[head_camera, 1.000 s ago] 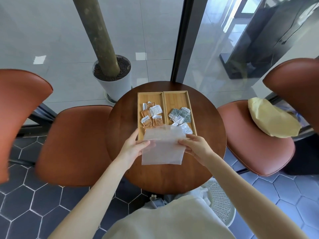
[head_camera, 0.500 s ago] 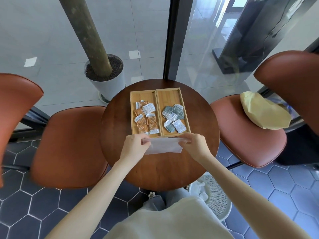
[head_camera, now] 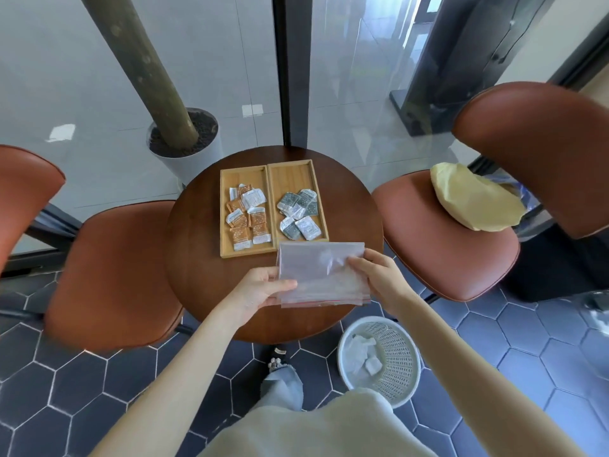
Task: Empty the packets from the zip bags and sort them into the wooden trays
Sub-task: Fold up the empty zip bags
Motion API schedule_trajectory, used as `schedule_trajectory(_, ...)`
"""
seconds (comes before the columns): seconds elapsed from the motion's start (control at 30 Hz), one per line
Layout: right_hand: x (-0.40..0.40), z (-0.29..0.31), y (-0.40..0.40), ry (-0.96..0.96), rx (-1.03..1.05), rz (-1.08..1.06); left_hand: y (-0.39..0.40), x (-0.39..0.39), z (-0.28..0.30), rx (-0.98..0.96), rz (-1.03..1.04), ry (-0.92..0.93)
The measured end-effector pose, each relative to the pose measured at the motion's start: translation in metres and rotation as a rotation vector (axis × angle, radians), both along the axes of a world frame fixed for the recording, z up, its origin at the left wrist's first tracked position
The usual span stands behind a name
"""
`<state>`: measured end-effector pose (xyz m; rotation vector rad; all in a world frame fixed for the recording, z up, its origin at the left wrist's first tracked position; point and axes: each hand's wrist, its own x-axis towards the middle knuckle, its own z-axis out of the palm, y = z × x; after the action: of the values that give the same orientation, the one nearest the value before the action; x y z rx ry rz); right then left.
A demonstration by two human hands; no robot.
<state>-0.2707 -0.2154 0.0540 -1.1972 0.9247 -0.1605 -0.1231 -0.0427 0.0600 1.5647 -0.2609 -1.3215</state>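
Landmark: round dark-brown wooden table (head_camera: 197, 275); every place below is given relative to it.
Thing in hand: clear plastic zip bag with a red seal strip (head_camera: 321, 275), held flat above the table's near half, its far edge just short of the trays, red strip toward the person. It looks empty, or nearly so; there may be more than one bag stacked, I cannot tell.
Left hand (head_camera: 260, 290): at the bag's left edge, thumb on top and fingers beneath, pinching the plastic.
Right hand (head_camera: 379, 273): at the bag's right edge, fingers laid together on top of the film, thumb hidden, pinching that side.
Trays: left light wooden tray (head_camera: 245, 173) on the table's far half holds the orange-and-white square packets (head_camera: 247, 217); right light wooden tray (head_camera: 290, 169), touching it, holds the grey-and-white square packets (head_camera: 298, 211).
Step, as judged: sorting seems finished; the bag needs checking and disposal.
Doing it well: keep both pinches light, look through the film for a stray packet, and if clear, carry it with one hand.
Likely destination: white perforated plastic bin (head_camera: 400, 352) on the floor just beside the table's near-right edge.
Risk: the slick film can slip or drag across the nearest packets.
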Motion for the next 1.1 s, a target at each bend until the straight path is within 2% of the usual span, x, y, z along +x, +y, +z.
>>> schedule_trajectory(0.1,-0.045,-0.009,-0.004,-0.06,0.246,-0.01,-0.007,-0.038,-0.003,0.031,0.034,-0.054)
schedule_trajectory(0.2,-0.091,-0.022,-0.004,0.02,0.394,0.035,-0.012,-0.077,-0.012,0.051,0.106,-0.072)
schedule_trajectory(0.37,-0.16,-0.04,0.002,0.157,0.266,-0.106,-0.022,-0.142,-0.026,0.165,0.046,-0.25)
schedule_trajectory(0.53,-0.203,-0.061,0.002,0.19,0.298,-0.3,-0.042,-0.18,-0.037,0.154,0.108,-0.275)
schedule_trajectory(0.6,-0.216,-0.075,-0.001,0.198,0.337,-0.402,-0.05,-0.188,-0.048,0.218,0.042,-0.482)
schedule_trajectory(0.7,-0.232,-0.104,-0.004,0.228,0.384,-0.565,-0.058,-0.193,-0.071,0.321,-0.172,-0.856)
schedule_trajectory(0.83,-0.244,-0.162,-0.004,0.316,0.408,-0.697,-0.07,-0.197,-0.123,0.329,-0.518,-1.145)
schedule_trajectory(0.9,-0.247,-0.197,-0.004,0.367,0.414,-0.772,-0.073,-0.197,-0.151,0.349,-0.616,-1.287)
schedule_trajectory(1.0,-0.246,-0.252,-0.004,0.467,0.408,-0.822,-0.075,-0.193,-0.184,0.377,-0.655,-1.44)
schedule_trajectory(1.1,-0.243,-0.313,-0.002,0.521,0.394,-0.815,-0.077,-0.187,-0.218,0.423,-0.547,-1.475)
